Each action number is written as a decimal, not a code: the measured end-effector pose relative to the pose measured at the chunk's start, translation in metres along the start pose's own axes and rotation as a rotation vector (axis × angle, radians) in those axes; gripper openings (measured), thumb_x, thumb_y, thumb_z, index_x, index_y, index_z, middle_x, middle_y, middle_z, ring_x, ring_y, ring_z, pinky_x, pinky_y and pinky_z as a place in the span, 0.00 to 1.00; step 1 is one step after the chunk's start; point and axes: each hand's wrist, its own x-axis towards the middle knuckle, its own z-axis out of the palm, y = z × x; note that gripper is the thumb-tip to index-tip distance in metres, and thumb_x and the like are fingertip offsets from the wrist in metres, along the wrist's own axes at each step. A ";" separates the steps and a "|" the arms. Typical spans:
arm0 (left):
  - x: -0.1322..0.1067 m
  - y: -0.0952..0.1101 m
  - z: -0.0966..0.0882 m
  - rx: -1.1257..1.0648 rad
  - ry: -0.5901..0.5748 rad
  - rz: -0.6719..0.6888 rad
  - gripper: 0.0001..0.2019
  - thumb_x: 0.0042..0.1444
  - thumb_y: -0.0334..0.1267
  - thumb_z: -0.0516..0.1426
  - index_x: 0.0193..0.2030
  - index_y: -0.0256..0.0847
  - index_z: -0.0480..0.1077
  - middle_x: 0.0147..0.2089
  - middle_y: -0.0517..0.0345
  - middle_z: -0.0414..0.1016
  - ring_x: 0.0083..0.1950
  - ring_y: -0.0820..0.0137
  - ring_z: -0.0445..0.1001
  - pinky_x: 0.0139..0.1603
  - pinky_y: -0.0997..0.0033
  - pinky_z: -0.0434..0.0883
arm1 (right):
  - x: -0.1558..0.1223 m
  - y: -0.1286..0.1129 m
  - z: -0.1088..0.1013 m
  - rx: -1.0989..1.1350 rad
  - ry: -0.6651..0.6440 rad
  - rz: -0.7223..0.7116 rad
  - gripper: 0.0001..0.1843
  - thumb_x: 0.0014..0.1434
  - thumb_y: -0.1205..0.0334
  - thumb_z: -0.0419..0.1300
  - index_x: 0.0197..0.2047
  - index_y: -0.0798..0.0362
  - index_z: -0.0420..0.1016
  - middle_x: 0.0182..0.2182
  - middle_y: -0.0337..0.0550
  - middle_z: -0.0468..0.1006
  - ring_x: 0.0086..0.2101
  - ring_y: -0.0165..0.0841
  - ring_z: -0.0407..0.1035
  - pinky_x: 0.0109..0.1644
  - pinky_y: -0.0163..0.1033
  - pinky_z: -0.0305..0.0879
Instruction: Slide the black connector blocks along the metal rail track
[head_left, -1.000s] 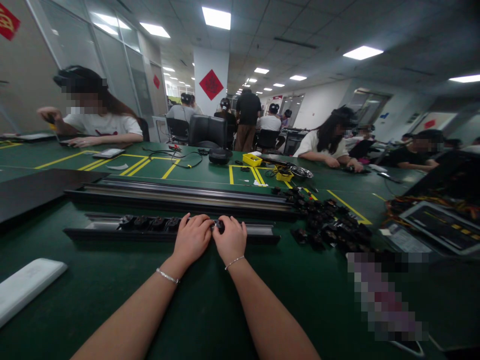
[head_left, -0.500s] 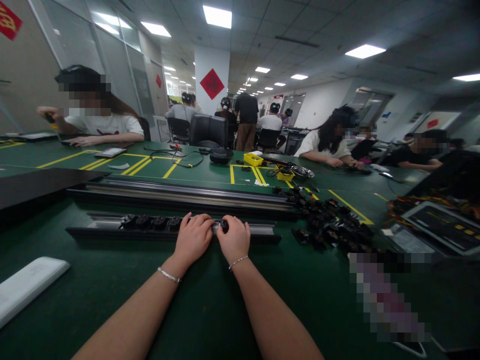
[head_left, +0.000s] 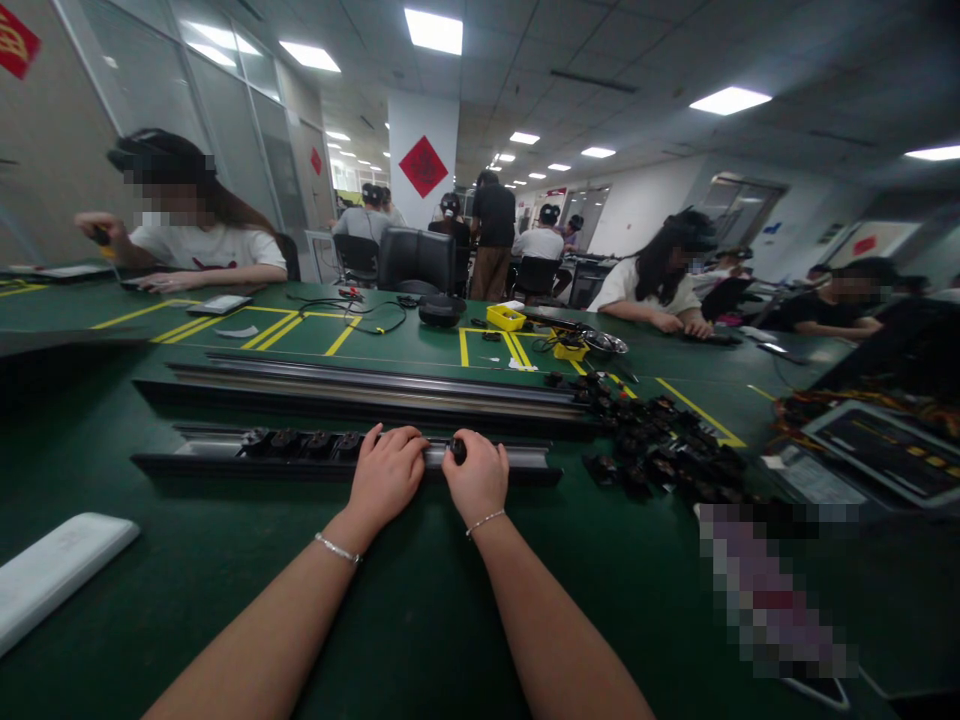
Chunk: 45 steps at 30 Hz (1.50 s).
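Note:
A long black rail [head_left: 225,462] lies across the green table in front of me, with several black socket modules [head_left: 300,444] seated in its left half. My left hand [head_left: 384,477] rests on the rail with fingers curled over its top edge. My right hand [head_left: 476,477] is closed on a small black socket module [head_left: 458,450] at the rail's channel, a little right of my left hand. Both wrists wear thin bracelets.
A second, longer rail [head_left: 375,388] lies behind the first. A heap of loose black modules [head_left: 660,450] is at the right. A white block [head_left: 52,568] sits at the near left. Other people work at the far side, near yellow bins [head_left: 504,318] and cables.
My right hand has slid a little to the right along the rail with the module. My left hand has stayed in place.

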 end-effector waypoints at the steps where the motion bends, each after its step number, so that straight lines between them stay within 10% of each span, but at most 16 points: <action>1: 0.000 0.000 0.000 0.001 0.001 0.000 0.15 0.57 0.35 0.47 0.43 0.49 0.73 0.47 0.56 0.75 0.49 0.65 0.71 0.61 0.52 0.54 | 0.000 0.001 0.000 0.001 0.001 0.001 0.10 0.53 0.62 0.54 0.40 0.46 0.71 0.40 0.40 0.77 0.47 0.36 0.66 0.60 0.51 0.45; 45: 0.000 0.001 -0.002 0.026 -0.010 0.006 0.14 0.58 0.36 0.47 0.42 0.47 0.72 0.47 0.57 0.75 0.49 0.66 0.71 0.61 0.52 0.53 | 0.003 0.012 -0.011 -0.034 0.011 0.055 0.09 0.52 0.63 0.55 0.38 0.47 0.71 0.37 0.38 0.76 0.43 0.35 0.67 0.59 0.48 0.45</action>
